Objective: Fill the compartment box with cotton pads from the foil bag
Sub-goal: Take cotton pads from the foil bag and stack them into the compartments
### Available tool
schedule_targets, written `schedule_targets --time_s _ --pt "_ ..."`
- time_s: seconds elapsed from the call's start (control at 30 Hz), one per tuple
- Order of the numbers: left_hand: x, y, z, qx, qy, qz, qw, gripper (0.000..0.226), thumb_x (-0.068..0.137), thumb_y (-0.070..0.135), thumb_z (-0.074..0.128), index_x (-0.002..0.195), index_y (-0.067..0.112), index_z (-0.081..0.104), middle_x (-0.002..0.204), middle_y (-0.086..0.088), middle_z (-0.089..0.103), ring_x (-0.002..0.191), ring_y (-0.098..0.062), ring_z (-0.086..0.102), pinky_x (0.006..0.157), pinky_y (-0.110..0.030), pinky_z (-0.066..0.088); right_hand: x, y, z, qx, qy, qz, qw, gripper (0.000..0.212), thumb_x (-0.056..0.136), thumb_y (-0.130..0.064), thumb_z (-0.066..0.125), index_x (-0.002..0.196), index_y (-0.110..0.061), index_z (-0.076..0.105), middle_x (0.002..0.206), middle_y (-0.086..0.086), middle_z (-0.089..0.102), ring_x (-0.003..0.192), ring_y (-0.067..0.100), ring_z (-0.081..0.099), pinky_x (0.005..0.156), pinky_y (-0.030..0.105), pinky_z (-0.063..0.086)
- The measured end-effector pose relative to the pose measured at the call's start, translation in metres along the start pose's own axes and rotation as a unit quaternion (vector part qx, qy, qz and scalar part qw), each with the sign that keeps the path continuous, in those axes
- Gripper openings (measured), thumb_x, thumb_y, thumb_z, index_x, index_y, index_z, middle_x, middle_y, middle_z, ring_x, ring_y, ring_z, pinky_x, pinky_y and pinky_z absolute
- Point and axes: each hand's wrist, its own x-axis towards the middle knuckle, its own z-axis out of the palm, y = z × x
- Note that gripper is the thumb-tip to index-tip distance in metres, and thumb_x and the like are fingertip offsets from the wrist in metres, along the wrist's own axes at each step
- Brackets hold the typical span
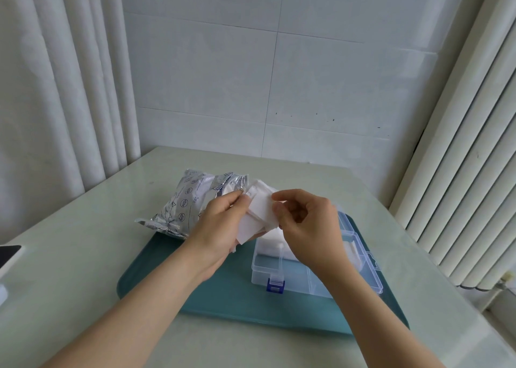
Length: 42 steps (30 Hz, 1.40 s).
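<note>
A silver foil bag lies at the back left of the teal tray, its open mouth facing right. My left hand and my right hand both pinch a stack of white square cotton pads, held in the air just above the far end of the clear compartment box. The box is open, with a blue latch at its front. White pads fill its far left compartment and another on the right, partly hidden by my right hand. The near compartments look empty.
The tray sits on a pale green table against a white tiled wall. A dark-screened device lies at the left edge. White curtains hang on the left, and a ribbed radiator stands on the right.
</note>
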Motion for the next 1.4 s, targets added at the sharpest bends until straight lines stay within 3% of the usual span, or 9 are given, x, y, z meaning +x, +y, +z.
schedule_targets --time_s 0.17,0.3,0.43,0.6,0.77,0.97,1.17,1.33,1.4 --pt "0.001 -0.001 -0.001 -0.014 -0.033 0.021 0.999 0.043 0.099 0.054 0.058 0.108 0.015 0.072 0.108 -0.026 0.071 0.091 -0.048 0.065 0.071 -0.045 0.044 -0.002 -0.003 0.001 -0.079 0.01 -0.046 0.996 0.018 0.095 -0.009 0.071 0.099 -0.023 0.08 0.074 -0.016 0.071 0.073 0.006 0.066 0.065 0.007 0.044" --pt "0.001 -0.005 -0.004 0.034 -0.031 0.048 0.998 0.034 0.111 0.036 0.052 0.115 0.008 0.069 0.09 -0.015 0.063 0.064 -0.015 0.048 0.05 -0.016 0.035 -0.005 -0.004 0.003 -0.12 -0.001 -0.074 0.99 0.012 0.092 -0.022 0.076 0.102 -0.028 0.076 0.09 -0.015 0.067 0.083 0.005 0.062 0.067 0.007 0.042" --pt "-0.002 -0.004 -0.001 0.004 -0.048 0.042 0.998 0.027 0.112 0.026 0.052 0.115 0.012 0.074 0.094 -0.008 0.078 0.063 -0.003 0.062 0.049 -0.009 0.039 -0.004 -0.004 0.004 -0.121 -0.016 -0.068 0.99 0.009 0.09 -0.023 0.08 0.091 -0.026 0.071 0.091 -0.012 0.065 0.085 0.003 0.06 0.068 0.008 0.041" --pt "-0.002 -0.005 -0.003 0.022 -0.036 0.037 0.998 0.03 0.11 0.031 0.056 0.107 0.009 0.076 0.089 -0.022 0.068 0.062 -0.01 0.051 0.046 -0.013 0.035 -0.002 -0.003 0.001 -0.107 -0.062 -0.058 0.991 0.01 0.093 -0.018 0.078 0.087 -0.02 0.07 0.075 -0.011 0.07 0.075 0.009 0.064 0.065 0.012 0.045" --pt "-0.001 -0.005 -0.004 0.034 -0.026 0.037 0.998 0.032 0.109 0.036 0.057 0.107 0.008 0.074 0.09 -0.011 0.059 0.073 -0.027 0.04 0.046 -0.027 0.032 -0.001 -0.004 -0.002 -0.047 -0.059 -0.022 0.997 0.012 0.097 -0.016 0.07 0.092 -0.025 0.074 0.073 -0.008 0.071 0.071 0.012 0.063 0.063 0.016 0.046" --pt "-0.003 -0.003 -0.002 0.044 -0.028 0.036 0.998 0.028 0.111 0.03 0.055 0.108 0.018 0.08 0.108 -0.01 0.08 0.112 -0.034 0.073 0.097 -0.045 0.055 0.001 -0.01 -0.012 0.097 -0.066 0.023 0.993 0.018 0.095 -0.005 0.068 0.089 -0.018 0.08 0.082 -0.005 0.078 0.079 0.02 0.071 0.073 0.037 0.057" --pt "-0.009 0.0 0.003 0.054 -0.084 0.036 0.994 0.029 0.112 0.014 0.051 0.121 0.026 0.076 0.115 -0.005 0.08 0.118 -0.029 0.072 0.111 -0.051 0.051 0.001 -0.006 -0.008 0.021 -0.016 -0.011 1.0 0.008 0.092 -0.017 0.08 0.095 -0.024 0.083 0.083 -0.016 0.078 0.078 0.01 0.069 0.069 0.017 0.049" --pt "-0.012 0.004 0.004 0.074 -0.099 0.047 0.991 0.026 0.108 0.008 0.057 0.12 0.026 0.072 0.109 -0.001 0.081 0.114 -0.021 0.073 0.098 -0.021 0.055 0.002 0.001 -0.006 -0.04 0.007 -0.009 0.999 0.018 0.093 -0.026 0.08 0.111 -0.03 0.078 0.082 -0.011 0.069 0.072 0.005 0.061 0.067 0.01 0.043" --pt "-0.011 0.003 0.003 0.078 -0.105 0.047 0.99 0.025 0.107 0.007 0.059 0.124 0.022 0.071 0.11 -0.002 0.081 0.114 -0.021 0.074 0.102 -0.029 0.056 0.003 0.0 -0.005 -0.049 -0.011 -0.012 0.999 0.017 0.096 -0.025 0.077 0.11 -0.032 0.078 0.092 -0.012 0.067 0.075 0.004 0.061 0.067 0.009 0.043"
